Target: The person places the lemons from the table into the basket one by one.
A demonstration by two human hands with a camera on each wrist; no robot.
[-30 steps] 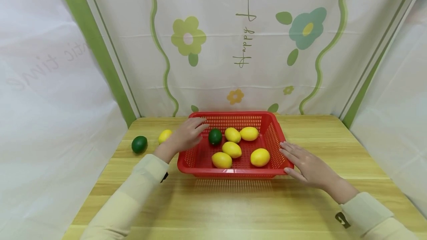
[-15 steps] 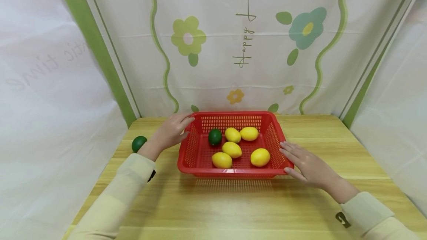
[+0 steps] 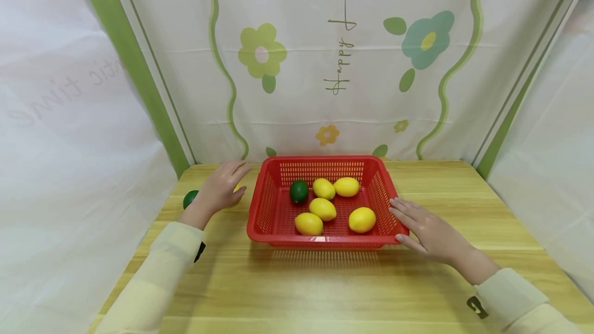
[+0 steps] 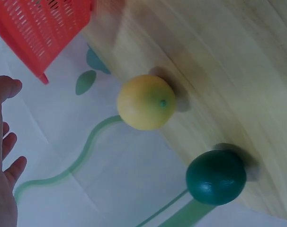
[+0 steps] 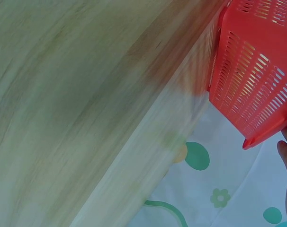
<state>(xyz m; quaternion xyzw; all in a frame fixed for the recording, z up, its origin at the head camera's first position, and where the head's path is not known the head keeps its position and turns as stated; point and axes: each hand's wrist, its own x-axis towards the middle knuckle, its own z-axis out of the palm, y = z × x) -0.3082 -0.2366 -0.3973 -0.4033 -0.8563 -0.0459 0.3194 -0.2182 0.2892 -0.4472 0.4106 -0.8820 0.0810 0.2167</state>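
In the head view a red plastic basket (image 3: 325,241) holds several yellow lemons (image 3: 362,219) and one dark green fruit (image 3: 299,191). My left hand (image 3: 215,189) hovers over the table left of the basket, fingers spread and holding nothing. It hides most of a lemon (image 4: 146,102), which the left wrist view shows whole on the wood. Past that lemon lies a second dark green fruit (image 4: 216,177), partly covered by the hand in the head view. My right hand (image 3: 429,231) rests with straight fingers on the basket's right rim, thumb at the near corner.
The wooden table (image 3: 306,293) extends in front of the basket and to both sides. A white printed curtain (image 3: 297,107) stands right behind the basket, with more white sheeting (image 3: 69,169) along the left and right.
My left hand has moved from over the basket's left side out to the left, above the lemon on the table. The right hand, the basket and its fruit stay put.
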